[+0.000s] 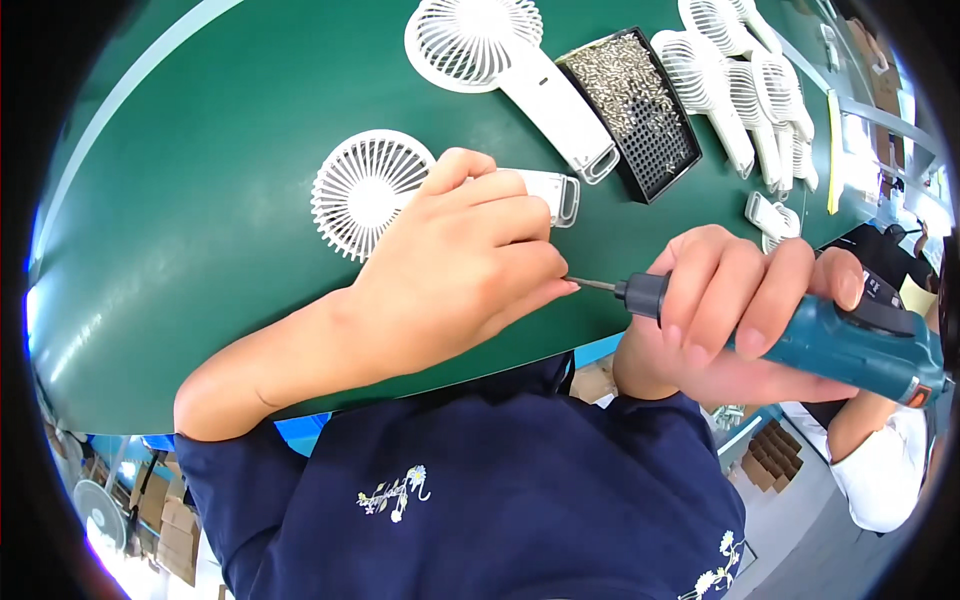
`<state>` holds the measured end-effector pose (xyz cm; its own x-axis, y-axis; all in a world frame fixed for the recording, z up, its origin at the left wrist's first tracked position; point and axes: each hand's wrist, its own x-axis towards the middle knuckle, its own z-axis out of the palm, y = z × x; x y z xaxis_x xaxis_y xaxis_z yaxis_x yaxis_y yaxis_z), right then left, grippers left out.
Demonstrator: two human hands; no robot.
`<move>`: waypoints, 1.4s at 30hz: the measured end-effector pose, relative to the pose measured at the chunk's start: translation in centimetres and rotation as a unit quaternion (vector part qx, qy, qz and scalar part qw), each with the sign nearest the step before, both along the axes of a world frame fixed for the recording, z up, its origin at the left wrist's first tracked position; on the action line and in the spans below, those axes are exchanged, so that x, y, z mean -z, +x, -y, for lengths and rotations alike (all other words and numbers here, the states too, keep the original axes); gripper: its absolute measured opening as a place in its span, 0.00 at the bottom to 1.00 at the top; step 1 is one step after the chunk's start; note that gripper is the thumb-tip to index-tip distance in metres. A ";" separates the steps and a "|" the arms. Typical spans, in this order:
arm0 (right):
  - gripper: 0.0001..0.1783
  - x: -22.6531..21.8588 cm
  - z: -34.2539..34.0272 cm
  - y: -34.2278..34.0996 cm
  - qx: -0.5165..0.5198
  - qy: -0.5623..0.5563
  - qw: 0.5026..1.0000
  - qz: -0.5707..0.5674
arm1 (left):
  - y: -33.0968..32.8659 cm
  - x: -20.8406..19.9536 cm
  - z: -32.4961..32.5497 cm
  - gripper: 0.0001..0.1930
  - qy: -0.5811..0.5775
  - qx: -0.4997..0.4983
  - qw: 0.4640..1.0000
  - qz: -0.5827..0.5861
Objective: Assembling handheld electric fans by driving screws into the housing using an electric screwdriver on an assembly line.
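Observation:
My right hand (715,305) is wrapped round a teal electric screwdriver (850,352), its black nose and thin metal bit pointing left. The bit's tip meets the thumb and fingertips of my left hand (460,265). Those fingers are pinched together; whatever they hold at the tip is too small or hidden to make out. Under and behind my left hand lies a white handheld fan (352,190), its round slatted grille showing to the left and its handle end to the right. The middle of that fan is covered by my hand.
Beyond it lies another white handheld fan (550,105), against a black tray (640,185) of small metal screws (620,80). Several more white fans (705,85) are heaped at the far right of the green table (220,130). Another person's white sleeve (885,470) shows at the right.

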<state>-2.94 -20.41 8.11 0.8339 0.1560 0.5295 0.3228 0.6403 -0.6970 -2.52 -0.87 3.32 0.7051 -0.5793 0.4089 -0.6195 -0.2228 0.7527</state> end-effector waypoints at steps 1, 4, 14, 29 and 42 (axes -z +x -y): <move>0.34 0.1 0.1 -0.1 0.001 -0.004 1.000 0.002 | 0.1 0.1 -0.1 0.11 0.000 0.012 1.000 -0.002; 0.34 0.2 0.2 -0.3 0.031 0.032 0.999 -0.006 | 0.2 -0.4 -0.2 0.15 0.015 0.012 1.000 -0.010; 0.46 1.8 -0.5 0.2 0.065 -0.086 0.992 0.064 | 1.5 -0.7 -1.3 0.24 0.259 -0.070 0.961 0.071; 0.48 2.8 -0.7 0.1 0.049 -0.093 0.991 0.088 | 1.5 -0.4 -0.9 0.09 0.245 -0.087 0.958 0.120; 0.41 2.8 7.5 -0.3 0.202 0.121 0.972 -0.015 | 9.2 -5.7 -1.6 0.20 0.374 0.122 0.907 0.147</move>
